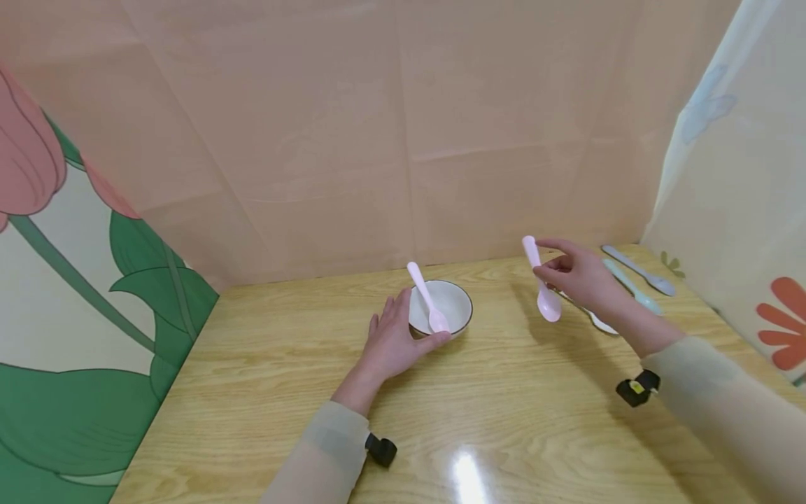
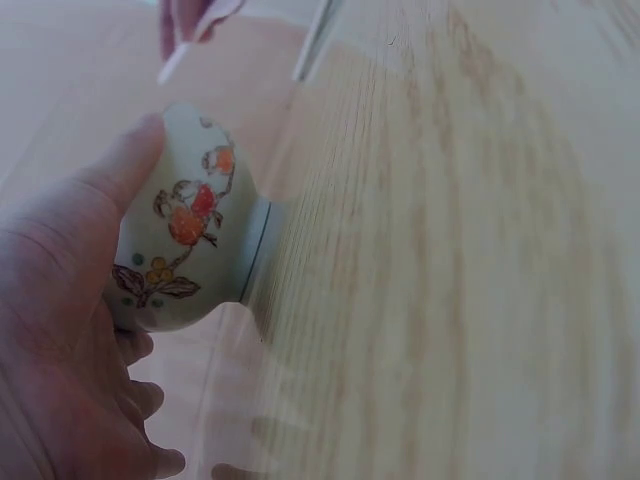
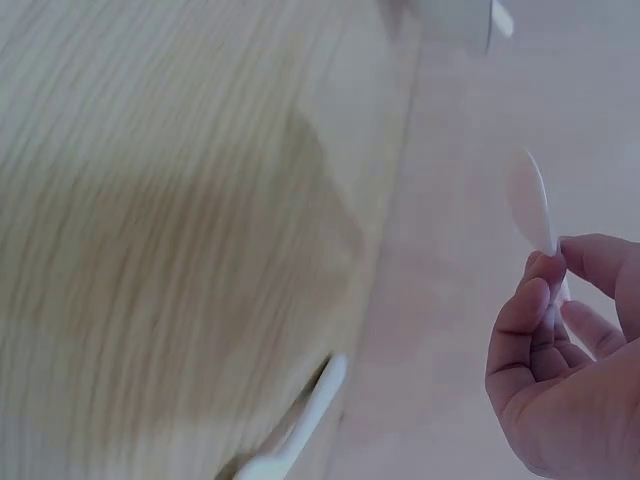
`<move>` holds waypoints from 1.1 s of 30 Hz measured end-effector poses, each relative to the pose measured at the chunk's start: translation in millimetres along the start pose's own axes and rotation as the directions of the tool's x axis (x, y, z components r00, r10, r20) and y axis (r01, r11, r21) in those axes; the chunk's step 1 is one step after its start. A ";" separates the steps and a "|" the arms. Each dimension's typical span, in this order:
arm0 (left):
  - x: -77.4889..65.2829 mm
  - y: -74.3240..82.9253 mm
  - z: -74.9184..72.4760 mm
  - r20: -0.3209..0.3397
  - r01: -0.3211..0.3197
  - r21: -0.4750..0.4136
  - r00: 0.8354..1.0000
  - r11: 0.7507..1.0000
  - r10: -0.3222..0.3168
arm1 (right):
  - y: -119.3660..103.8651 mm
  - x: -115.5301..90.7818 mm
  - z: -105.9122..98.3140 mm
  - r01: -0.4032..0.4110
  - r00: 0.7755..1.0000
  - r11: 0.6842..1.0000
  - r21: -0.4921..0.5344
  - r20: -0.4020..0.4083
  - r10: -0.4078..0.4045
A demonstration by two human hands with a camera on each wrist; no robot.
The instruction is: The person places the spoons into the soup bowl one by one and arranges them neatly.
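A white bowl [image 1: 455,299] with a dark rim stands near the table's back edge; the left wrist view shows fruit painted on its outside [image 2: 190,215]. My left hand [image 1: 392,343] holds its side, thumb along the near wall and fingers round the left. One pale pink spoon [image 1: 423,288] leans inside, its handle sticking up past the far rim. To the right, above the table, my right hand [image 1: 582,276] pinches another pink spoon [image 1: 549,306] by the handle, bowl end down. Partly hidden below that hand lies a white spoon [image 1: 603,325].
Right of my right hand, a mint green spoon [image 1: 631,285] and a grey spoon [image 1: 639,269] lie on the wooden table [image 1: 264,392]. A pinkish sheet [image 1: 302,154] hangs behind the table, with flower-printed sheets at left and right.
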State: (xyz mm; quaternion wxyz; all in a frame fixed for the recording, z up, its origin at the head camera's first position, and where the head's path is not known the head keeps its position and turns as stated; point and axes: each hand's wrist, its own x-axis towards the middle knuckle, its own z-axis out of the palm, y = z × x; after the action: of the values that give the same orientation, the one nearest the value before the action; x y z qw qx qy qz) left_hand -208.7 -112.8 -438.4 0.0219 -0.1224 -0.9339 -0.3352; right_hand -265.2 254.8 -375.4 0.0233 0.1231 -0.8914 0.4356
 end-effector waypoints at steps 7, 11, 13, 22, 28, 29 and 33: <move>-0.3 -0.6 0.0 -0.003 0.002 0.002 1.000 1.000 -0.002 | -22.9 7.5 17.0 0.020 1.000 0.999 0.033 -0.011 -0.019; -0.7 -0.5 -0.6 0.000 0.007 0.010 1.000 1.000 -0.007 | -34.5 11.8 25.3 0.023 1.000 0.998 0.050 -0.011 -0.023; -0.8 -0.4 -1.3 0.004 0.008 0.013 1.000 1.000 -0.008 | -40.1 14.1 29.3 0.026 1.000 0.998 0.062 -0.009 -0.026; -0.9 0.1 -4.1 -0.005 -0.008 0.005 1.000 1.000 0.008 | -64.1 23.9 49.7 0.036 0.999 0.988 0.147 0.015 -0.039; -0.6 -0.5 -3.9 0.002 0.003 0.003 1.000 1.000 -0.003 | -74.6 31.2 64.6 0.067 0.997 0.981 0.180 0.018 -0.072; -0.8 -0.3 -3.9 0.004 0.005 0.003 1.000 1.000 -0.005 | -75.6 32.3 67.4 0.071 0.997 0.980 0.186 0.020 -0.076; -1.7 0.1 -4.7 0.005 0.004 0.000 1.000 1.000 -0.004 | -80.7 35.6 77.1 0.067 0.997 0.980 0.188 0.023 -0.073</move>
State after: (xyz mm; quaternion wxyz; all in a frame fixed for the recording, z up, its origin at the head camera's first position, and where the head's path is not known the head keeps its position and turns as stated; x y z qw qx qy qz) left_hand -207.3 -116.0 -434.9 0.0190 -0.1212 -0.9343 -0.3347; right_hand -275.3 139.9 -355.7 0.0136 0.1626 -0.8419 0.5144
